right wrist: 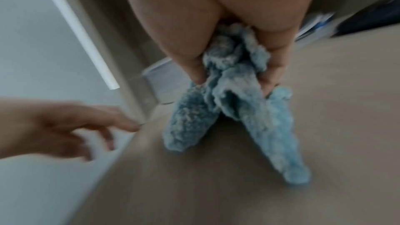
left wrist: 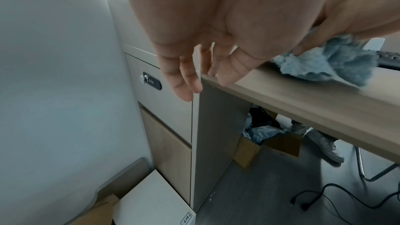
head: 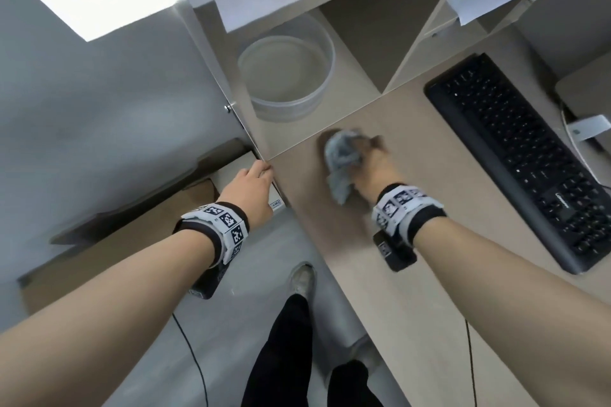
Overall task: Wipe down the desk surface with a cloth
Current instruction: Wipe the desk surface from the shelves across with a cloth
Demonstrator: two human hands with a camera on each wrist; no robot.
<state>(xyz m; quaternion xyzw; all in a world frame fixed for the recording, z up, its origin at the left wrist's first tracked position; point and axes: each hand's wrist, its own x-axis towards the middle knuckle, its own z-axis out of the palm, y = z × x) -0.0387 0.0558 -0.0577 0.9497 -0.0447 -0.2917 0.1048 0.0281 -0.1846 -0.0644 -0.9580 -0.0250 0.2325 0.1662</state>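
My right hand (head: 367, 162) grips a crumpled blue-grey cloth (head: 342, 162) and presses it onto the light wood desk (head: 413, 291) near its far left corner. In the right wrist view the cloth (right wrist: 233, 105) hangs bunched between thumb and fingers, its ends touching the desk (right wrist: 259, 194). My left hand (head: 254, 185) hovers at the desk's left corner with relaxed, nearly straight fingers (left wrist: 186, 78) that hold nothing; the fingertips are at the desk edge (left wrist: 303, 102). The left wrist view also shows the cloth (left wrist: 329, 61) on the desktop.
A black keyboard (head: 529, 162) lies on the desk to the right. A clear round plastic tub (head: 287, 76) sits in the shelf nook behind the corner. Cardboard boxes (head: 125, 235) stand on the floor at left. A locked drawer cabinet (left wrist: 164, 109) flanks the desk.
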